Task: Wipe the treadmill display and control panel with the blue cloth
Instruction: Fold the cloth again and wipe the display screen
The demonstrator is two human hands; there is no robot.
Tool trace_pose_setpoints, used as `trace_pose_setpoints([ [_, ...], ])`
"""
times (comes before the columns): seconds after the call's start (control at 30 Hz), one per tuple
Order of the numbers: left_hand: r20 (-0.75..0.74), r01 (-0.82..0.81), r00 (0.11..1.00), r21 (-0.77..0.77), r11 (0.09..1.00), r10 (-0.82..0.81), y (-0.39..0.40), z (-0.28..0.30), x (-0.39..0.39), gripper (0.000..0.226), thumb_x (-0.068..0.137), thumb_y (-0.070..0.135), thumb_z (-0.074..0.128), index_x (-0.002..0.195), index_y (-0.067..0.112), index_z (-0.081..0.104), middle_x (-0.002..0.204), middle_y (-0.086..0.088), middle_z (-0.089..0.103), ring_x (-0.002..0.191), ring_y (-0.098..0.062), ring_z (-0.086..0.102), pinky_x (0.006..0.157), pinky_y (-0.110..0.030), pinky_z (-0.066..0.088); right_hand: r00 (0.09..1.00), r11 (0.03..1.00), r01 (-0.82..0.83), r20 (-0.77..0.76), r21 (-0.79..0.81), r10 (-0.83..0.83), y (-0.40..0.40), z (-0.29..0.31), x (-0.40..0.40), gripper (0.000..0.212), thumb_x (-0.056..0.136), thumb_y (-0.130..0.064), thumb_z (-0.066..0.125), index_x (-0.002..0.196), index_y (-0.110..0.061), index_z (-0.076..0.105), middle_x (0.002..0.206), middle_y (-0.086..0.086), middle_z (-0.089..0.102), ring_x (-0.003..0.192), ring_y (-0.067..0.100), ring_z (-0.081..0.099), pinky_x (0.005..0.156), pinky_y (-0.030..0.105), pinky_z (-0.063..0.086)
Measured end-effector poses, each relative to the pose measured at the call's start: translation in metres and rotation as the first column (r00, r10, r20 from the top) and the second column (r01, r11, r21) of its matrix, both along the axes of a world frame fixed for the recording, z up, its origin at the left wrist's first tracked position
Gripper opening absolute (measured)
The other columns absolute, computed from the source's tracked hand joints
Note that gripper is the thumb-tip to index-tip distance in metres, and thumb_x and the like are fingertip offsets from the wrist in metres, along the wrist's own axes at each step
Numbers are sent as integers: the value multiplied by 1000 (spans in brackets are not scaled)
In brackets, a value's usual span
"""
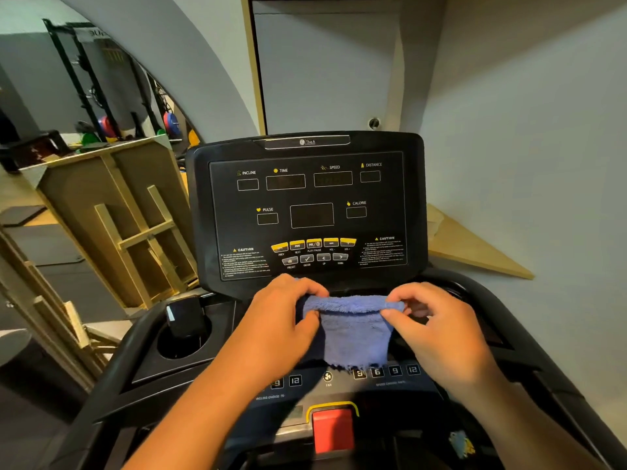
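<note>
The blue cloth (353,330) hangs folded between both hands, just below the black treadmill display (305,205). My left hand (288,317) pinches its upper left corner and my right hand (431,327) pinches the upper right corner. The cloth's frayed lower edge covers part of the control panel (339,385) with its numbered speed and incline buttons. The display is dark, with yellow buttons (314,245) along its lower part. The cloth is held clear of the display screen.
A red safety key block (332,432) sits at the panel's near edge. A dark phone-like object stands in the left cup holder (185,330). Wooden frames (129,225) lean at the left; a grey wall is at the right.
</note>
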State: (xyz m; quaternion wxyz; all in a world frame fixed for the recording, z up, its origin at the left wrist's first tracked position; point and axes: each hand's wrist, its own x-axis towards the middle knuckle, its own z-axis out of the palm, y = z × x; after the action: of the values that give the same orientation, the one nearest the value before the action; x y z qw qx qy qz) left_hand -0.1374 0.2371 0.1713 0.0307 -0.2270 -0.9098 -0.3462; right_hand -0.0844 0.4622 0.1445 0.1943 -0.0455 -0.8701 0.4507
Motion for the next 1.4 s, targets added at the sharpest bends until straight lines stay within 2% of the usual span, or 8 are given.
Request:
trace_pose_setpoints([
  [0.13, -35, 20, 999, -78, 997, -22, -4, -3, -6, 11, 98, 29, 64, 106, 38, 65, 110, 19, 46, 105, 2, 48, 91, -17, 39, 997, 997, -76, 37, 21, 75, 6, 1, -2, 23, 88, -13, 73, 81, -33, 66, 104, -20, 65, 101, -2, 60, 86, 10, 43],
  [0.3, 96, 84, 991, 67, 994, -90, -12, 3, -12, 4, 98, 32, 63, 101, 33, 66, 108, 16, 67, 104, -8, 62, 93, -34, 54, 965, 943, -180, 134, -281, 224, 17, 10, -3, 17, 96, -15, 65, 90, -31, 66, 94, 0, 77, 94, 19, 72, 92, 51, 53],
  [0.47, 190, 90, 971, 274, 957, -146, -7, 31, -15, 7, 99, 31, 61, 102, 30, 68, 100, 11, 73, 97, -7, 70, 87, -33, 55, 949, 815, -224, 70, -534, 307, 11, 37, -7, 4, 95, -4, 60, 94, -7, 61, 86, 10, 76, 84, 20, 71, 83, 43, 50],
  [0.67, 180, 3, 972, 633, 774, -151, 18, 112, -27, 19, 102, 27, 60, 113, 15, 70, 107, -8, 76, 99, -20, 74, 82, -33, 58, 881, 208, -367, -268, -907, 389, 16, 107, -42, 57, 96, -57, 46, 114, -11, 74, 119, 12, 71, 112, 28, 67, 92, 44, 54],
  [0.9, 121, -144, 987, 337, 930, 109, 23, 47, -40, 17, 95, 25, 68, 99, 8, 70, 91, -10, 73, 78, -18, 66, 74, -39, 54, 800, -149, -116, -181, -982, 573, -35, 35, -35, 95, 84, -76, 51, 143, -2, 53, 145, 24, 54, 132, 39, 55, 104, 49, 48],
  [1.0, 193, -164, 974, 223, 961, 122, 11, 6, -42, 24, 93, 30, 71, 99, 7, 70, 93, -11, 74, 90, -25, 70, 83, -43, 55, 767, -126, 14, -70, -992, 638, -55, 2, -28, 51, 85, -31, 70, 127, -3, 62, 117, 19, 69, 108, 29, 70, 93, 34, 57],
  [1.1, 282, -226, 949, 285, 931, 144, -12, -22, -51, 10, 94, 30, 71, 96, 21, 73, 87, -6, 74, 76, -15, 69, 80, -36, 57, 821, 51, 133, 138, -990, 553, -51, -21, -33, 28, 78, -26, 73, 86, 1, 78, 88, 19, 76, 81, 32, 76, 74, 41, 58],
  [1.4, 190, -494, 852, -23, 869, 488, -123, -125, -69, 16, 98, 23, 64, 85, 32, 63, 74, 5, 71, 68, -13, 66, 71, -39, 57, 951, 119, 96, 127, -988, 281, -17, -16, -64, 39, 101, -19, 47, 137, -7, 55, 126, 14, 70, 108, 29, 72, 84, 45, 59],
])
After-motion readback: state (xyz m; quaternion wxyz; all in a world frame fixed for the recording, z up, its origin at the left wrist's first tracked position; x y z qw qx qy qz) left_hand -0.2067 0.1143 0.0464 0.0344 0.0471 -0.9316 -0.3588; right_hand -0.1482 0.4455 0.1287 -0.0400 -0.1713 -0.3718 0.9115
